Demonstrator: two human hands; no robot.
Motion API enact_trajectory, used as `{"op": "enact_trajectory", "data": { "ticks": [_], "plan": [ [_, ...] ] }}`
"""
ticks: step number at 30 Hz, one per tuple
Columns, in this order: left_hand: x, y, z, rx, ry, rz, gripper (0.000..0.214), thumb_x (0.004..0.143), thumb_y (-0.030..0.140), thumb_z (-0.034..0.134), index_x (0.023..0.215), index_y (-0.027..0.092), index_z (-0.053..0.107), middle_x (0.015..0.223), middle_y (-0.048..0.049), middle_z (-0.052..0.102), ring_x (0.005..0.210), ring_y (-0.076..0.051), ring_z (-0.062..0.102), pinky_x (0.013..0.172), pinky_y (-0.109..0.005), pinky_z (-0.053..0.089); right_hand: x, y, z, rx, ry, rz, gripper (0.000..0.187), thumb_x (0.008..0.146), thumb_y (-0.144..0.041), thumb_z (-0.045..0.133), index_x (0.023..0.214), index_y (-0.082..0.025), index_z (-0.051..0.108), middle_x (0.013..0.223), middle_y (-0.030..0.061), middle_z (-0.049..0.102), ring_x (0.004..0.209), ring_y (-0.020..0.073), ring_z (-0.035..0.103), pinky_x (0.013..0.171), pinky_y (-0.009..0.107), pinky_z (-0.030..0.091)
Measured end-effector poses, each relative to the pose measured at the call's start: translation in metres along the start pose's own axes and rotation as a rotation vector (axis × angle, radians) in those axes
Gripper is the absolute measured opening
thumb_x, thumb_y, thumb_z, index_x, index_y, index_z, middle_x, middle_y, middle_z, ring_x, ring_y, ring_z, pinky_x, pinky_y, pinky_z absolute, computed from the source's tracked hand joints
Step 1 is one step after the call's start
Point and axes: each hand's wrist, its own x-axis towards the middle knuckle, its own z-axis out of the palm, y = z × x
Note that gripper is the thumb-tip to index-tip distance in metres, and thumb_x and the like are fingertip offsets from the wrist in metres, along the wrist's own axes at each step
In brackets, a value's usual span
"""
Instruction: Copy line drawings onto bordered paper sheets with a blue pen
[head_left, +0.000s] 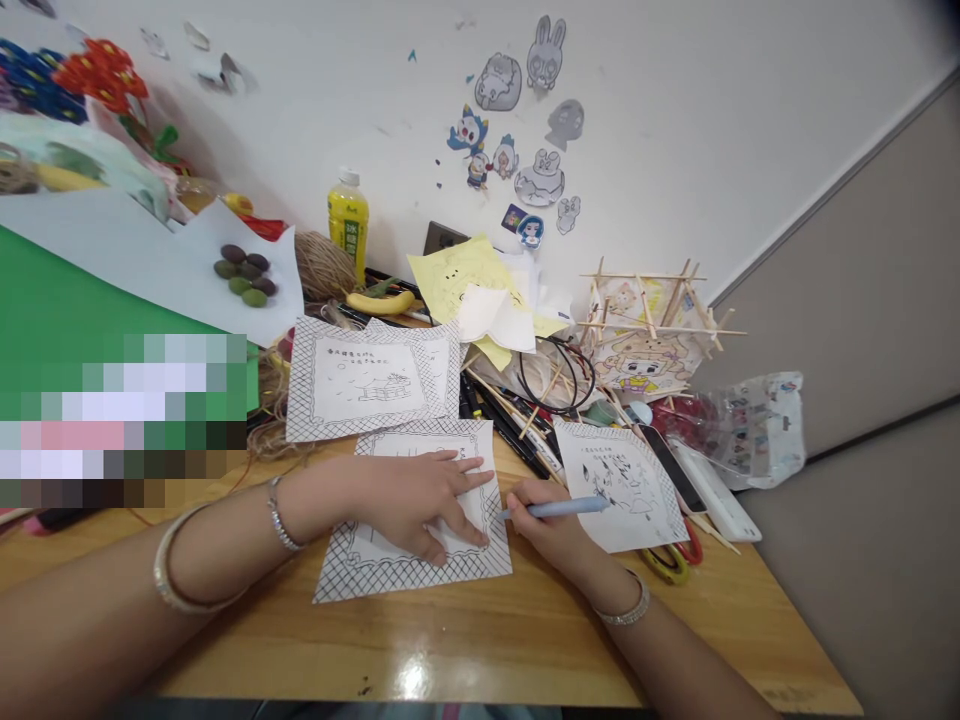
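At a wooden table [450, 650], a person's left hand [420, 500] lies flat with fingers spread, pressing down a drawing sheet [390, 575] with a cross-hatched border, close to the table's front edge. The right hand [551, 535] pinches a blue pen [559, 508], its tip at the sheet's right border. A second sheet [626, 490] lies just to the right and a third sheet [371, 380] behind. Farther back, a stick frame [652, 330], a twine ball [322, 265] and a yellow bottle [348, 220] stand by a wall bearing cartoon stickers [525, 120]
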Motion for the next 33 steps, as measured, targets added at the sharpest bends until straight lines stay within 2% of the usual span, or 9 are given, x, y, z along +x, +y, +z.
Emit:
{"op": "enact_trajectory", "data": {
  "ticks": [5, 9, 14, 20, 27, 33],
  "plan": [
    [0.000, 0.000, 0.001, -0.009, 0.017, 0.008, 0.051, 0.079, 0.032, 0.071, 0.128, 0.037, 0.056, 0.153, -0.0127, 0.025, 0.140, -0.038, 0.019, 0.110, -0.057, 0.018, 0.001, 0.000, -0.001, -0.001, -0.052, -0.008, 0.035, 0.084, -0.027, 0.045, 0.055, -0.022, 0.026, 0.050, -0.0053, 0.032, 0.048, 0.0110, 0.033, 0.048, 0.025, 0.026],
    [0.000, 0.000, 0.001, -0.028, 0.031, 0.002, 0.050, 0.079, 0.032, 0.071, 0.127, 0.038, 0.057, 0.154, -0.0108, 0.025, 0.140, -0.038, 0.020, 0.110, -0.056, 0.017, 0.002, 0.001, -0.001, -0.009, 0.018, 0.032, 0.036, 0.084, -0.025, 0.044, 0.053, -0.022, 0.025, 0.049, -0.0057, 0.029, 0.048, 0.0110, 0.031, 0.047, 0.026, 0.025],
    [0.000, 0.000, 0.000, -0.004, 0.002, -0.005, 0.050, 0.081, 0.034, 0.069, 0.128, 0.038, 0.055, 0.154, -0.0101, 0.026, 0.141, -0.036, 0.018, 0.111, -0.055, 0.017, 0.002, 0.002, 0.001, 0.011, 0.028, 0.036, 0.034, 0.082, -0.025, 0.045, 0.053, -0.022, 0.027, 0.049, -0.0058, 0.031, 0.048, 0.0108, 0.033, 0.047, 0.025, 0.025],
    [0.000, 0.001, -0.001, 0.004, -0.010, -0.016, 0.050, 0.081, 0.035, 0.069, 0.129, 0.037, 0.055, 0.154, -0.0120, 0.024, 0.141, -0.036, 0.018, 0.111, -0.054, 0.017, 0.002, 0.002, 0.001, 0.051, 0.154, 0.088, 0.032, 0.083, -0.025, 0.045, 0.054, -0.022, 0.031, 0.050, -0.0052, 0.037, 0.048, 0.0110, 0.038, 0.047, 0.024, 0.029],
    [0.000, -0.001, 0.000, -0.015, -0.014, 0.000, 0.049, 0.082, 0.034, 0.068, 0.129, 0.037, 0.055, 0.153, -0.0129, 0.027, 0.142, -0.035, 0.014, 0.111, -0.056, 0.016, -0.003, -0.003, -0.001, 0.146, -0.040, 0.068, 0.037, 0.083, -0.028, 0.046, 0.049, -0.022, 0.034, 0.045, -0.0039, 0.040, 0.044, 0.0110, 0.039, 0.046, 0.024, 0.032],
    [0.000, -0.001, 0.002, -0.056, 0.010, 0.008, 0.048, 0.081, 0.028, 0.069, 0.127, 0.037, 0.057, 0.151, -0.0121, 0.031, 0.142, -0.034, 0.013, 0.111, -0.058, 0.014, -0.004, -0.008, -0.002, 0.033, -0.090, 0.019, 0.038, 0.084, -0.029, 0.046, 0.050, -0.021, 0.029, 0.047, -0.0050, 0.033, 0.046, 0.0106, 0.033, 0.046, 0.024, 0.029]
  ]
}}
